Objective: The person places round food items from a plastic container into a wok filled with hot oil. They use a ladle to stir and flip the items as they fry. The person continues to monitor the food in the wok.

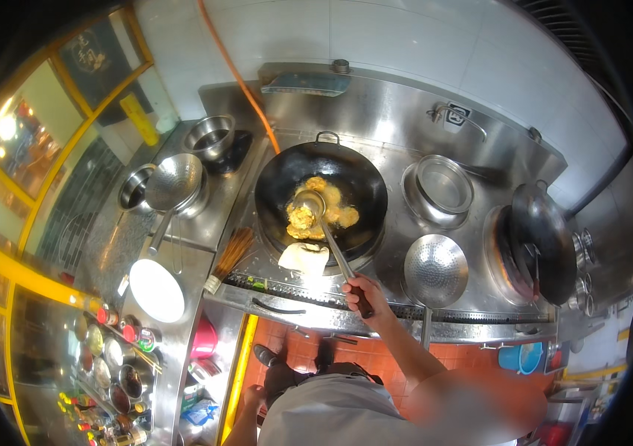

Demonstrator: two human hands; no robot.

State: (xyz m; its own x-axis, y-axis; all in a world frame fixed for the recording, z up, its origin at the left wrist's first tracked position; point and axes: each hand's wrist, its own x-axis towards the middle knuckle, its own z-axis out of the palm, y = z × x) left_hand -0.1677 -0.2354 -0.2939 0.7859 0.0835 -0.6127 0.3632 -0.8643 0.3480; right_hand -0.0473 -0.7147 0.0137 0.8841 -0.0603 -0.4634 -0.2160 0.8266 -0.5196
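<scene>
My right hand grips the dark wooden handle of a metal ladle. The ladle's bowl rests inside a large black wok, among several golden fried pieces of food in bubbling oil. Some of this food lies in the ladle's bowl. A folded white cloth drapes over the wok's near rim. Low at my side hangs my left hand, its fingers partly hidden, so I cannot see whether it holds anything.
A perforated strainer and a metal basin sit right of the wok. Another wok leans farther right. To the left are a bamboo brush, a second strainer, a white oval plate and seasoning containers.
</scene>
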